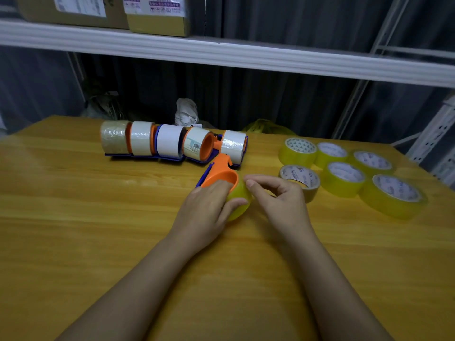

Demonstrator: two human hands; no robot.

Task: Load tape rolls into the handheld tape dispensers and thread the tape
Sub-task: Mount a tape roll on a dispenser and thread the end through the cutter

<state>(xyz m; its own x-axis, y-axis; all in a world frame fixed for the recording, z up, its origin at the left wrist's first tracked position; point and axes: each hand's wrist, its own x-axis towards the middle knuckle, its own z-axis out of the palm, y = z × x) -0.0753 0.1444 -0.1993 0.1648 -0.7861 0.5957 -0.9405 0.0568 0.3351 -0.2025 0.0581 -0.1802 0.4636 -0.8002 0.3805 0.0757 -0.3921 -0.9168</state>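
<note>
An orange and blue tape dispenser (218,174) lies at the table's middle with a yellow tape roll (240,201) seated on it. My left hand (208,209) wraps around the dispenser and the roll, thumb on the roll's face. Just right of it, my right hand (275,196) has thumb and forefinger pinched at the roll's top edge; whether they hold a tape end I cannot tell. A row of several loaded dispensers (172,141) with whitish rolls lies behind. Several loose yellow tape rolls (344,177) lie flat at the right.
The work surface is a wooden table (98,230). A white shelf (221,55) with cardboard boxes (157,16) runs overhead at the back. A crumpled white bag (186,111) and a yellow bag (267,126) sit past the table's far edge. Metal racking (433,134) stands at the right.
</note>
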